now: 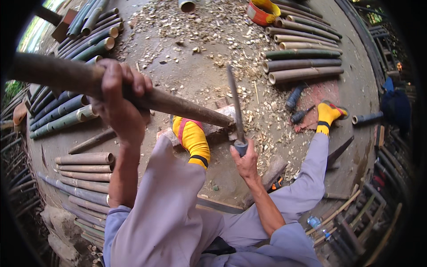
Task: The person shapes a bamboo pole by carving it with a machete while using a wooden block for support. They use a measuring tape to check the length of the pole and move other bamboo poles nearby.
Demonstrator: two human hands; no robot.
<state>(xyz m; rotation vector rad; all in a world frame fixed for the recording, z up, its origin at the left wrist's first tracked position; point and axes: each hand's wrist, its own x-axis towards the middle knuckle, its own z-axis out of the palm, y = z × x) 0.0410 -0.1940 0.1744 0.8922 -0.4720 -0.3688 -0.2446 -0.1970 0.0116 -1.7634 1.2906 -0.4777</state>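
My left hand (122,93) is wrapped round a long brown bamboo pole (178,104) that slants across in front of me. The pole's far end comes down at a low block (217,125) beside my yellow-socked left foot (192,138). In my right hand (247,160) is a long, narrow-bladed knife (235,100), gripped by its dark, round handle (240,147). Its blade points away from me and stands close to the pole's end; whether they touch I cannot tell. Pale chips (262,120) are scattered around that spot.
Bamboo lengths lie in rows at the left (86,178), far left (62,111) and far right (307,73). A red-and-yellow bucket (262,12) stands at the back. Near my right foot (329,115) are dark tools (294,98) and a saw blade (340,151). A plastic bottle (314,221) lies lower right.
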